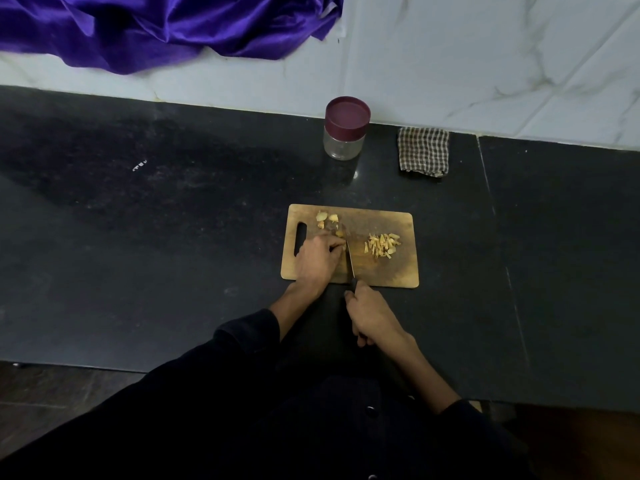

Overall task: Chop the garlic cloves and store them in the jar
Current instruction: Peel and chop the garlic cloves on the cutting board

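Note:
A wooden chopping board lies on the black counter. On its right side sits a pile of chopped garlic. A few whole garlic cloves rest near its far left corner. My left hand presses a clove down on the board, fingertips against the blade. My right hand grips the black handle of a knife, whose blade lies across the board beside my left fingers. A clear jar with a maroon lid on it stands behind the board, near the wall.
A folded checked cloth lies to the right of the jar. Purple satin fabric is heaped on the white ledge at the back left. The black counter stretches wide to the left; its front edge is by my body.

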Demonstrator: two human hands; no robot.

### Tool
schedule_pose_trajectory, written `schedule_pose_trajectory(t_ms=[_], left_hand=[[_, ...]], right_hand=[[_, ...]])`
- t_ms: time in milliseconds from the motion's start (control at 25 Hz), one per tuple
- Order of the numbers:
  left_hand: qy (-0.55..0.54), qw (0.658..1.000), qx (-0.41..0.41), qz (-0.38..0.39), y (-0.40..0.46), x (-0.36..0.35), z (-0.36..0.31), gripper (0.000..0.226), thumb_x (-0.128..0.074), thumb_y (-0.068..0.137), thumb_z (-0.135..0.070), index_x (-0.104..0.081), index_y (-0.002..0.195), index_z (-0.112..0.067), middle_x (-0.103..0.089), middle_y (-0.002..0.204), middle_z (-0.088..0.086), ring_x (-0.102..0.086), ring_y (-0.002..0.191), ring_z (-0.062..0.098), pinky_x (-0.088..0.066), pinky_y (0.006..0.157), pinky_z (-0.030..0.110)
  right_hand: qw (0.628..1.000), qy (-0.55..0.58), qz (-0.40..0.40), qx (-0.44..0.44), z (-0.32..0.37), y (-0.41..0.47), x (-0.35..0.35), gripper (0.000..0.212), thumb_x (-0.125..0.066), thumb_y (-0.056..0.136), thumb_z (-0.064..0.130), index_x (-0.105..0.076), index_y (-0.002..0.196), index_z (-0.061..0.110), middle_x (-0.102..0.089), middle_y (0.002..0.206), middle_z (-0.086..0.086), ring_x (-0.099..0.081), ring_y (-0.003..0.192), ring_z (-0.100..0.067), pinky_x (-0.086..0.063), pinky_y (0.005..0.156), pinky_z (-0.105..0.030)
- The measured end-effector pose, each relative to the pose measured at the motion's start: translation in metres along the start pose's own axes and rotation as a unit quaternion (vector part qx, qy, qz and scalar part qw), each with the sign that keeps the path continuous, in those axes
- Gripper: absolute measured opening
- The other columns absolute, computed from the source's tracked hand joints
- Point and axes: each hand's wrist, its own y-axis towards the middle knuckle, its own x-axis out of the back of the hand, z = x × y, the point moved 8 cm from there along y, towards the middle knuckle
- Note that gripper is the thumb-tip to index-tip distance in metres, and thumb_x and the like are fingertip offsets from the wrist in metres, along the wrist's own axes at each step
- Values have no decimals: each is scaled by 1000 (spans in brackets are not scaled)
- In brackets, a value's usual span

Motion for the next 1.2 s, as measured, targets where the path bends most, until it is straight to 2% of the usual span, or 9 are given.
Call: schedule_pose_trajectory(t_ms=[160,240,360,520,640,760,920,1040,1200], left_hand=[[5,1000,-1,3,-3,2,-2,17,-65,89,-19,-73,104,-19,-70,108,-4,-63,96,10,-51,84,27],[8,1000,1,1,-4,3,-3,17,-65,89,-19,-73,104,-18,-69,108,-3,-63,96,12,-51,83,28],[5,1000,7,-5,-4,4,-4,17,-64,89,-19,-73,104,-16,-69,108,-1,-63,95,15,-51,83,32],[-41,999,15,1,-2,2,3,19,-65,89,-16,-73,106,-14,-71,107,1,-64,92,12,-54,81,31],[-59,998,16,2,0,1,7,20,-66,88,-14,-72,107,-12,-69,109,3,-66,90,14,-58,76,35],[-37,999,9,-8,0,2,5,21,-66,88,-14,-73,107,-14,-70,109,2,-64,96,12,-51,84,23],[-24,1000,5,-10,-2,1,2,19,-65,88,-15,-73,106,-16,-71,108,0,-64,95,12,-51,85,26],[-9,1000,13,-7,0,-2,5,19,-65,88,-19,-73,105,-21,-72,106,-4,-66,94,13,-54,83,34],[9,1000,17,-3,0,-5,5,18,-64,88,-21,-74,102,-24,-72,105,-6,-66,92,14,-55,80,37]], right_hand=[[1000,6,17,0,-7,-10,-1,30,-33,107,32,-42,127,10,-69,88,-15,-63,54,-20,-45,44,-28],[1000,13,-10,-4,-10,-8,3,31,-34,107,32,-44,125,9,-69,92,-16,-63,55,-20,-47,45,-29],[998,34,-52,-2,-13,-7,11,28,-35,107,31,-47,118,8,-69,82,-14,-65,54,-23,-53,48,-35],[998,28,-54,21,-6,-8,9,26,-35,106,32,-47,113,10,-69,79,-14,-68,54,-26,-53,46,-33],[997,-14,-58,38,3,-3,9,26,-35,106,34,-48,113,12,-69,88,-14,-70,57,-27,-60,61,-42],[995,-58,-71,46,7,1,13,28,-35,106,33,-48,116,11,-69,92,-13,-68,56,-25,-60,74,-48],[991,-103,-73,50,7,2,15,26,-36,106,32,-48,116,12,-67,95,-10,-67,63,-24,-60,73,-46],[987,-127,-78,54,6,4,18,26,-37,105,30,-49,119,12,-66,102,-10,-70,81,-28,-58,80,-48],[991,-92,-88,45,4,7,16,27,-38,105,29,-49,121,10,-65,102,-10,-70,85,-30,-58,80,-49]])
